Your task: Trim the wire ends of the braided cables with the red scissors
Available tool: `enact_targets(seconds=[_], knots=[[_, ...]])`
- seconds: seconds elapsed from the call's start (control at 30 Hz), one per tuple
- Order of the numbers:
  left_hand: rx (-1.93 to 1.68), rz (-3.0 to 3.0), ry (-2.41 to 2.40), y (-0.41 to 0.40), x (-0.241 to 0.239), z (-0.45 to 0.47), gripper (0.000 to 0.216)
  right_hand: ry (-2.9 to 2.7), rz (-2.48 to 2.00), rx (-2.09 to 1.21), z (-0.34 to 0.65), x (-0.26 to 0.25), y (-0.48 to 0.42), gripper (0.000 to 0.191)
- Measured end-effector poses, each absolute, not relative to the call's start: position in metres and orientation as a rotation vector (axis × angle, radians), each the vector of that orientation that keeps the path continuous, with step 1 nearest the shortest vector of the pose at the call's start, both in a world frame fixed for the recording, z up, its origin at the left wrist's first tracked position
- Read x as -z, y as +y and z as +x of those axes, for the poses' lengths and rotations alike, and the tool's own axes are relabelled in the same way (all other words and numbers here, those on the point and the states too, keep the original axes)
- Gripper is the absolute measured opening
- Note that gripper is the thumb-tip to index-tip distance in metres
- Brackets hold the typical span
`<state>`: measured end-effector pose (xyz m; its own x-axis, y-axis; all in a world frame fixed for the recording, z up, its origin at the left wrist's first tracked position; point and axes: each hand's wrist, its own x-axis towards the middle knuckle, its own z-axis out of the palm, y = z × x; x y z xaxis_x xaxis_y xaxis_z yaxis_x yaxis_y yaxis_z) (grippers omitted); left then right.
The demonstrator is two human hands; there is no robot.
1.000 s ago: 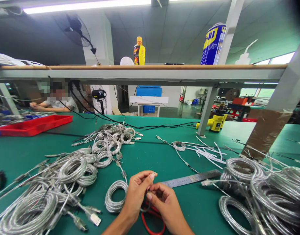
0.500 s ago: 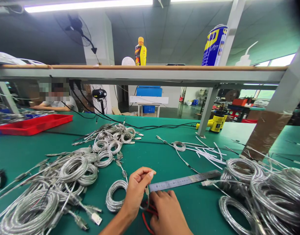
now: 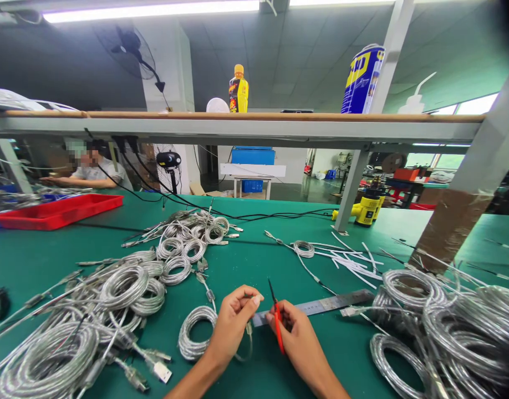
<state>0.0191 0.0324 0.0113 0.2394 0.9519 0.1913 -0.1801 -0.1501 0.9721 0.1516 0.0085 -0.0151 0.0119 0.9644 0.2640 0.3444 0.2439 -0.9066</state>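
My left hand [image 3: 233, 321] is closed in a pinch on the end of a clear silver cable [image 3: 247, 338] that loops down below it. A coiled cable [image 3: 194, 332] lies on the green mat just left of that hand. My right hand [image 3: 296, 338] is closed around red-handled scissors [image 3: 276, 318], whose dark tips point up and away from me. The scissors stand a few centimetres right of the pinched cable end. A steel ruler [image 3: 321, 303] lies on the mat just beyond both hands.
Heaps of coiled silver cables lie at the left [image 3: 92, 310] and right [image 3: 446, 327]. White cut strips [image 3: 354, 263] lie further back. A red tray [image 3: 59, 210] and another person [image 3: 92, 166] are at far left. A shelf post [image 3: 458, 221] stands at right.
My right hand dropped to the mat onto the red scissors, then lifted them; their tips now point up beside the left hand. The left hand kept its pinch on the cable.
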Motion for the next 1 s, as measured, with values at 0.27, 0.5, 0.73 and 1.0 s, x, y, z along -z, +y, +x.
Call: enact_targets(seconds=[0.27, 0.5, 0.73, 1.0], knots=[[-1.04, 1.179, 0.696, 0.037, 0.005, 0.021, 0.02, -1.197, -1.076, -1.039, 0.153, 0.01, 0.015, 0.026], [-0.99, 1.207, 0.651, 0.032, 0.005, 0.023, 0.018, -1.126, -1.088, -1.138, 0.152, 0.002, 0.013, 0.032], [-0.952, 1.256, 0.685, 0.032, 0.006, 0.024, 0.02, -1.145, -1.126, -1.078, 0.153, 0.0, 0.01, 0.027], [-0.934, 1.213, 0.666, 0.034, 0.006, 0.023, 0.019, -1.08, -1.111, -1.092, 0.151, 0.0, 0.01, 0.027]])
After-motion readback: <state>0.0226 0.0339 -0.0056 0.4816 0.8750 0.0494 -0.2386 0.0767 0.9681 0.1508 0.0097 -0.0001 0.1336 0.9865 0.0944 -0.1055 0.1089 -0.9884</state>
